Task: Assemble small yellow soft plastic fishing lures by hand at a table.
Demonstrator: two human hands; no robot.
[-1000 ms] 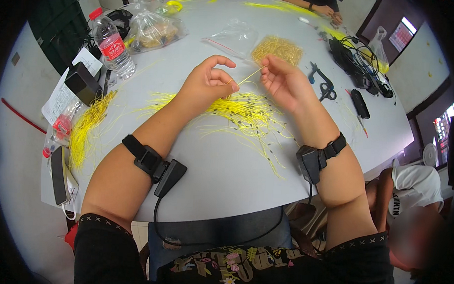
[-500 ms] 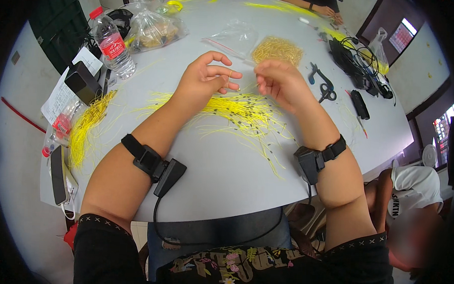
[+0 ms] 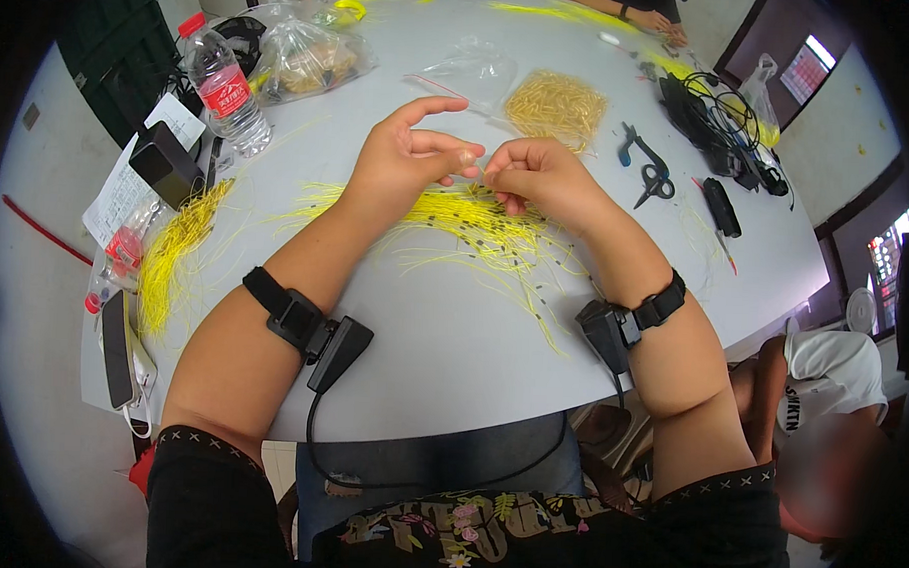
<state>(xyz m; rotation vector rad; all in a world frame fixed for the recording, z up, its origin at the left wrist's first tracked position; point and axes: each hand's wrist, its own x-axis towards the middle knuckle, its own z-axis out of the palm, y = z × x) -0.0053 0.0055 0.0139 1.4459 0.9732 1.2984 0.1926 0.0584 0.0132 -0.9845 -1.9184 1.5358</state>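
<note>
Both hands meet above a fan of thin yellow cords (image 3: 477, 222) dotted with small dark pieces. With thumb and fingers pinched, my left hand (image 3: 409, 160) holds a fine yellow cord, most of it hidden by the fingers; its index finger is raised. My right hand (image 3: 538, 179) pinches the yellow cord close to the left fingertips, its other fingers curled. Just beyond the right hand lies a pile of small gold-coloured pieces (image 3: 556, 107), beside a clear zip bag (image 3: 472, 69).
Blue-handled pliers (image 3: 635, 145), black scissors (image 3: 656, 186) and a black pen-like tool (image 3: 720, 209) lie to the right, near tangled black cables (image 3: 715, 123). A water bottle (image 3: 226, 91), black box (image 3: 166, 166) and yellow cord bundle (image 3: 175, 259) stand left. Other people sit around the table.
My right hand has come down and left toward my left hand, its fingers closing into a pinch. The left fingers have drawn together, and the fingertips now nearly touch.
</note>
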